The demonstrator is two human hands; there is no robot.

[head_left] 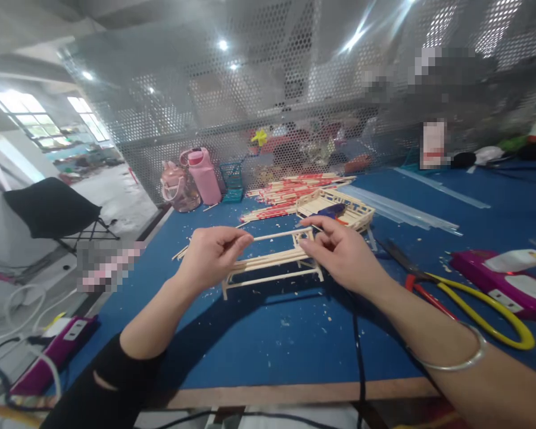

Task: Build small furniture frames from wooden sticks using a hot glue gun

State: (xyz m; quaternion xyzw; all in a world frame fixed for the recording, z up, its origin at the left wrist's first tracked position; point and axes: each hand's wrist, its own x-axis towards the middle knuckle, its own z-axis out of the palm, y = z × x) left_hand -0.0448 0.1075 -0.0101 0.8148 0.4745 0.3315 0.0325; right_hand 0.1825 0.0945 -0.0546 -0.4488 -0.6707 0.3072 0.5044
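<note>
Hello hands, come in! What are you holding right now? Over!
Left hand and right hand pinch one thin stick by its ends, above small stick frame. Scissors lie right, apart. Nothing blocking.

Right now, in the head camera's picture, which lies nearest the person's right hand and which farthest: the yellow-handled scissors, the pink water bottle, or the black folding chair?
From the right hand:
1. Yellow-handled scissors, nearest, on the blue table to its right.
2. Pink water bottle, farther, at the table's back left, by the mesh screen.
3. Black folding chair, farthest, off the table at the far left.
</note>
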